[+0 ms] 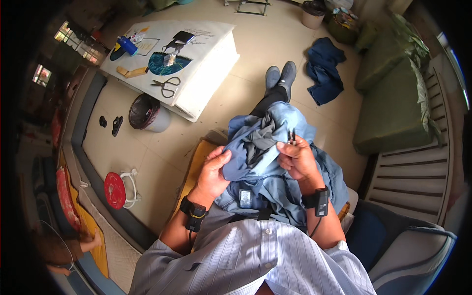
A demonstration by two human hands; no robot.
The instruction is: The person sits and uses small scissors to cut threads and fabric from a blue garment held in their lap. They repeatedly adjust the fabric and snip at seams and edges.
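A blue denim garment (275, 184) lies bunched over my lap, with a grey cloth lining (259, 140) turned out in its middle and a pale label below. My left hand (212, 172) is closed on the garment's left edge, thumb on top. In my right hand (297, 160) is a small pair of dark thread snips (292, 137), its two points upward and slightly apart. The right thumb and fingers also rest against the light blue cloth; whether they pinch it is hard to see. Both wrists wear black strapped devices.
A white-covered table (206, 73) ahead left carries large scissors (167, 87), a blue object and papers. Beside it stands a lined bin (147, 114). Dark blue trousers (325, 71) lie on the floor. A red stool (115, 191) is left; a slatted bench (410, 184) right. Another person's limbs show lower left.
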